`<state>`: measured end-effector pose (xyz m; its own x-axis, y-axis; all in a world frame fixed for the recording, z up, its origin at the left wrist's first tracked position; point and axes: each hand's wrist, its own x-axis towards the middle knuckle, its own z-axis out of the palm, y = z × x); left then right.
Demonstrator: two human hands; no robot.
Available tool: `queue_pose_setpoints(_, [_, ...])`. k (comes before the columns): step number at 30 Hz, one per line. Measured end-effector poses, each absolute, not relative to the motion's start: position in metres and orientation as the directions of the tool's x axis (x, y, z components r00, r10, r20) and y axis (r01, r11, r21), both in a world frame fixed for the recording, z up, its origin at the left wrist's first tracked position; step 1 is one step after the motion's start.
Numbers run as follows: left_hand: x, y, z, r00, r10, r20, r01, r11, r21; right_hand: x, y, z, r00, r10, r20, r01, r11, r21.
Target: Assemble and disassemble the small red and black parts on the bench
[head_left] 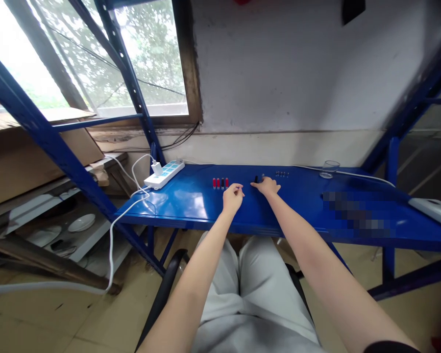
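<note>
My left hand is raised over the blue table, its fingers curled together in a pinch. What lies in that pinch, if anything, is too small to make out. My right hand is low over the tabletop with thumb and fingers apart, beside a small black piece. Whether the thumb touches this piece is hard to tell. Left of my hands stand several small red and black pieces in a row, with pale ends. Beyond my right hand lie several tiny shiny parts.
A white power strip with a plug and cable sits at the table's left end. A clear glass dish stands at the back right, near a thin white cable. A blurred dark object and a white device lie on the right.
</note>
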<state>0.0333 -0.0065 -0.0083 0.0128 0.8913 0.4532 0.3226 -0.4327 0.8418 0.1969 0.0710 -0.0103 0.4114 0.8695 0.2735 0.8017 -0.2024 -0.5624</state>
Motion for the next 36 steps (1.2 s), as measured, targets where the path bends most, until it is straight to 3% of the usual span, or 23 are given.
queue_pose_setpoints(5, [0.033,-0.004,-0.011,0.018,0.882,0.470,0.351,-0.446,0.823,0.180,0.072,-0.003,0.380,0.894,0.237,0.820,-0.207,-0.533])
queue_pose_setpoints(15, [0.034,-0.010,-0.006,0.097,0.816,0.569,0.486,-0.538,0.689,0.169,0.025,-0.002,0.038,0.862,0.505,0.907,0.182,-0.379])
queue_pose_setpoints(23, [0.034,-0.012,-0.006,0.247,0.777,0.579,0.600,-0.592,0.538,0.172,0.006,-0.006,-0.038,0.843,0.536,0.919,0.240,-0.313])
queue_pose_setpoints(36, [0.036,-0.010,-0.007,-0.023,0.843,0.537,0.592,-0.422,0.687,0.164,-0.001,0.002,-0.244,0.833,0.496,0.890,0.396,-0.227])
